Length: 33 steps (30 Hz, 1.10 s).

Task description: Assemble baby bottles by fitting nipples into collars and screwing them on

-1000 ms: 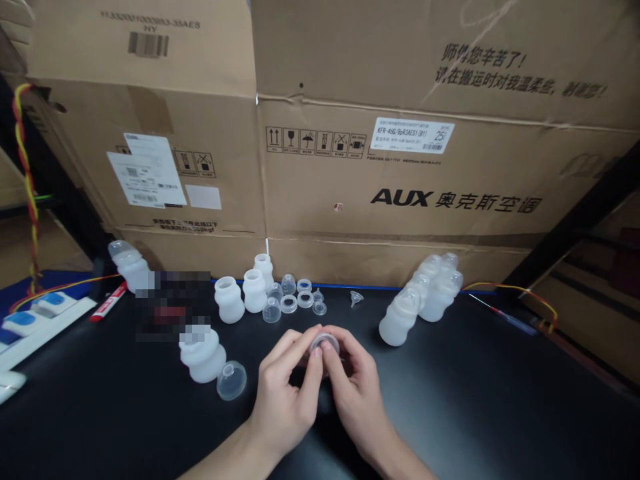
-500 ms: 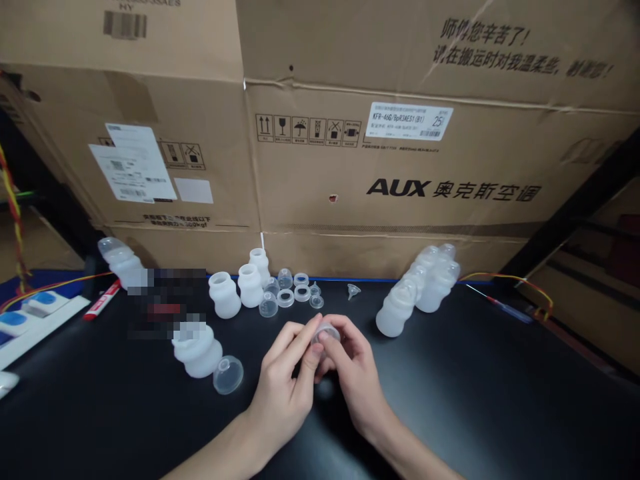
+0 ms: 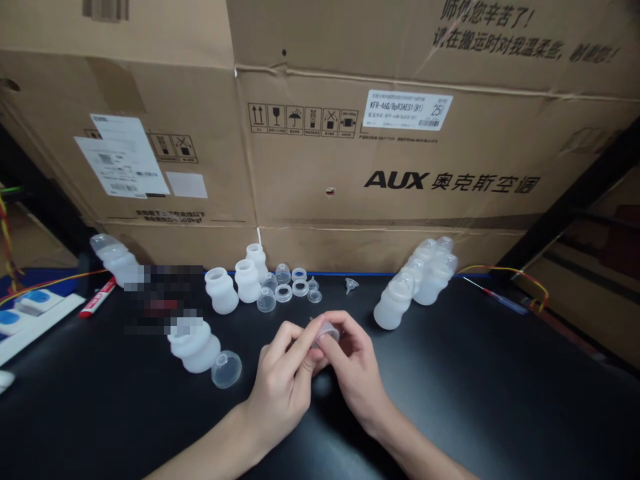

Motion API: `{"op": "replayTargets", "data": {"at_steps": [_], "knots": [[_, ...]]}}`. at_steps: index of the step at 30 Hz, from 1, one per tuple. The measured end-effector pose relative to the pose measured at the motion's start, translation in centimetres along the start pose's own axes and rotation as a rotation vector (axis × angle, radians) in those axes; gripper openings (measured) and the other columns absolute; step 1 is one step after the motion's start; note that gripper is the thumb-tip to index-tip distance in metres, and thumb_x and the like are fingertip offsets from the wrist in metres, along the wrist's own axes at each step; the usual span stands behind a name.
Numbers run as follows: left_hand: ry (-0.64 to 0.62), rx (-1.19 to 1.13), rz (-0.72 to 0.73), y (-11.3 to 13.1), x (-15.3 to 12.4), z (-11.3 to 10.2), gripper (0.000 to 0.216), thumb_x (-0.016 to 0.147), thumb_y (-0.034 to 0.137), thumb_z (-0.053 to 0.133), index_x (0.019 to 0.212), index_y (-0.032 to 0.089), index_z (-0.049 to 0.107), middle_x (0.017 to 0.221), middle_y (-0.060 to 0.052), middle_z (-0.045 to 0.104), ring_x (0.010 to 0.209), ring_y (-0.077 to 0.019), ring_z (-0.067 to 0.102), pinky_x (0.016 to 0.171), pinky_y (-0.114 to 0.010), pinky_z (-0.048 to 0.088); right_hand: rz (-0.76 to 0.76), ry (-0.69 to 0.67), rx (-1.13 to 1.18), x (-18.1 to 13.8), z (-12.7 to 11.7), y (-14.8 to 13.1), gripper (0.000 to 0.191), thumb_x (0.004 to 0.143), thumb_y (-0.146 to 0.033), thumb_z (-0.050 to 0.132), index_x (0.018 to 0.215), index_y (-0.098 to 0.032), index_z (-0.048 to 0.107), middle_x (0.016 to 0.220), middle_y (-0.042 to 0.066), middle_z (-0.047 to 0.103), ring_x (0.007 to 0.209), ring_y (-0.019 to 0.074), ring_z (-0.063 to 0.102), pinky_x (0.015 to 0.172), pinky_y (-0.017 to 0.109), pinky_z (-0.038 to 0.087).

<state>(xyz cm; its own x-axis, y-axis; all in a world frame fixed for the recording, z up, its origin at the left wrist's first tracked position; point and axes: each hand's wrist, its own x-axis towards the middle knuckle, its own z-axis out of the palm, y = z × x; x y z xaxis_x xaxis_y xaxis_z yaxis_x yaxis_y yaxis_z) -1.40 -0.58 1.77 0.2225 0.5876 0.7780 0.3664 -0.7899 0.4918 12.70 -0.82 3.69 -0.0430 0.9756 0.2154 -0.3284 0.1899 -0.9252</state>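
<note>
Ring (image 3: 327, 331): small, round, translucent plastic, pinched by left hand (image 3: 283, 383), right hand (image 3: 353, 367).

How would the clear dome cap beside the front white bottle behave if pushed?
The clear dome cap looks thin and hollow, so probably very light. Its round shape and the smooth black table suggest it would slide or roll easily. The white bottle beside it might block it leftward.
</note>
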Motion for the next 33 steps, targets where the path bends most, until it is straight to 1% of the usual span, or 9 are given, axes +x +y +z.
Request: {"op": "replayTargets", "data": {"at_steps": [5, 9, 13, 15, 17, 23, 26, 30, 33], "knots": [[0.046, 0.021, 0.075, 0.1, -0.2, 0.1, 0.059, 0.097, 0.000, 0.052, 0.151, 0.024, 0.049, 0.098, -0.005, 0.057, 0.083, -0.0130, 0.063, 0.066, -0.023, 0.058, 0.005, -0.043, -0.002, -0.1, -0.3, 0.2, 0.020, 0.090, -0.038, 0.077, 0.098, -0.021, 0.069, 0.084, -0.002, 0.065, 0.071, 0.0082, 0.058, 0.062, 0.015, 0.053], [0.043, 0.051, 0.153, -0.4, 0.0, 0.1, 0.059, 0.092, -0.006, 0.055, 0.148, 0.014, 0.052, 0.100, -0.006, 0.059, 0.087, -0.0137, 0.062, 0.069, -0.024, 0.058, 0.063, -0.076, 0.060, 0.2, -0.7, 0.3, 0.022, 0.088, -0.038, 0.079, 0.097, -0.021, 0.069, 0.083, -0.002, 0.063, 0.073, 0.0086, 0.057, 0.061, 0.014, 0.051], [0.059, 0.047, 0.256, -0.2, 0.5, -0.5, 0.056, 0.088, -0.010, 0.061, 0.140, 0.009, 0.059, 0.105, -0.008, 0.062, 0.099, -0.0165, 0.062, 0.080, -0.028, 0.058, 0.037, -0.178, 0.094, 0.4, -1.3, -0.2, 0.030, 0.090, -0.034, 0.079, 0.114, -0.025, 0.065, 0.086, -0.004, 0.062, 0.075, 0.0067, 0.056, 0.069, 0.014, 0.049], [0.083, 0.001, 0.226, 0.2, 0.7, -1.0, 0.053, 0.087, -0.010, 0.062, 0.137, 0.008, 0.060, 0.104, -0.007, 0.065, 0.101, -0.0161, 0.063, 0.084, -0.027, 0.058, 0.000, -0.221, 0.109, 0.5, -1.5, -0.4, 0.036, 0.093, -0.032, 0.076, 0.123, -0.028, 0.058, 0.090, -0.004, 0.064, 0.075, 0.0067, 0.058, 0.072, 0.016, 0.050], [0.089, -0.050, 0.191, 0.8, 0.8, -1.5, 0.049, 0.087, -0.011, 0.061, 0.133, 0.006, 0.061, 0.103, -0.007, 0.067, 0.101, -0.0159, 0.065, 0.087, -0.027, 0.059, -0.041, -0.227, 0.080, 0.3, -1.8, -0.5, 0.035, 0.094, -0.029, 0.075, 0.123, -0.029, 0.056, 0.096, -0.002, 0.068, 0.079, 0.0084, 0.063, 0.074, 0.018, 0.052], [0.091, -0.079, 0.189, 1.3, 0.3, -1.7, 0.049, 0.084, -0.015, 0.062, 0.124, 0.012, 0.067, 0.112, -0.008, 0.068, 0.108, -0.0189, 0.068, 0.092, -0.033, 0.063, -0.266, -0.076, -0.217, -0.7, -2.0, -0.2, 0.016, 0.093, -0.021, 0.074, 0.106, -0.028, 0.067, 0.101, 0.000, 0.073, 0.094, 0.0133, 0.071, 0.085, 0.021, 0.057], [0.056, -0.041, 0.188, 1.1, -0.2, -1.8, 0.055, 0.083, -0.016, 0.061, 0.129, 0.015, 0.066, 0.118, -0.008, 0.065, 0.112, -0.0189, 0.067, 0.093, -0.032, 0.063, -0.366, -0.058, -0.296, -1.1, -2.1, 0.0, 0.021, 0.092, -0.017, 0.072, 0.109, -0.029, 0.067, 0.101, 0.000, 0.074, 0.092, 0.0143, 0.073, 0.084, 0.023, 0.059], [0.042, 0.000, 0.242, 1.2, -0.6, -2.1, 0.057, 0.081, -0.016, 0.061, 0.127, 0.018, 0.067, 0.119, -0.008, 0.065, 0.112, -0.0202, 0.067, 0.092, -0.032, 0.063, -0.418, -0.102, -0.358, -1.7, -2.2, 0.1, 0.028, 0.093, -0.014, 0.069, 0.115, -0.031, 0.065, 0.105, 0.001, 0.074, 0.093, 0.0167, 0.073, 0.084, 0.027, 0.060], [0.092, -0.145, 0.095, 1.8, -1.0, -1.9, 0.058, 0.084, -0.002, 0.069, 0.137, 0.018, 0.057, 0.117, -0.009, 0.068, 0.108, -0.0213, 0.069, 0.093, -0.033, 0.062, -0.431, -0.125, -0.365, -2.0, -2.2, 0.1, 0.038, 0.096, -0.013, 0.064, 0.127, -0.034, 0.057, 0.110, 0.002, 0.075, 0.098, 0.0178, 0.073, 0.088, 0.031, 0.060]]}}
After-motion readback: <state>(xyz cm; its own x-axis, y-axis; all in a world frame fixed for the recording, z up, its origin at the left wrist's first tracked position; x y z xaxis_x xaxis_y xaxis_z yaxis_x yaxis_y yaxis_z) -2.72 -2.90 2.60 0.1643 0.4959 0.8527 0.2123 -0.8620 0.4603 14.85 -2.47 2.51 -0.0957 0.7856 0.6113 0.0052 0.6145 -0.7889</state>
